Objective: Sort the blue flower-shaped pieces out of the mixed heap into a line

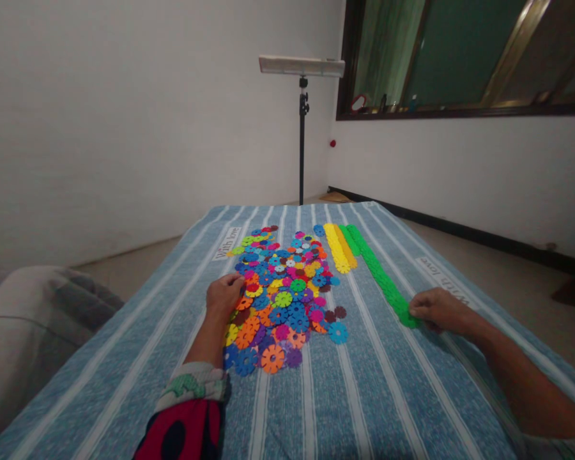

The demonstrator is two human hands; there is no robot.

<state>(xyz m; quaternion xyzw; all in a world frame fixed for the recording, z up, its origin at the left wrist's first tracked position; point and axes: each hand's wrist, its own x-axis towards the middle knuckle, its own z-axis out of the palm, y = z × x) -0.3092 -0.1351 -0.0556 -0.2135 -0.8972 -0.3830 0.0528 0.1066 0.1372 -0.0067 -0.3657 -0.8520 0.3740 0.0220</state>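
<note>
A loose pile of colourful notched plastic discs (pixel 282 298), flower-shaped, lies in the middle of the cloth. My left hand (pixel 224 294) rests at the pile's left edge, fingers pinched together; whatever is between them is hidden. To the right of the pile, a long row of overlapping green discs (pixel 381 275) runs from the far side towards me. My right hand (pixel 436 309) pinches a green disc (pixel 409 317) at the row's near end. Beside the green row are a shorter yellow row (pixel 336 248), an orange-yellow row (pixel 349 253) and a short green row (pixel 350 241).
A blue and white striped cloth (pixel 172 358) covers the table. A blue disc (pixel 319 230) lies by the yellow row's far end. Behind the table stands a black pole (pixel 301 147) with a light panel (pixel 301 66). Grey fabric (pixel 43 332) drapes at the left.
</note>
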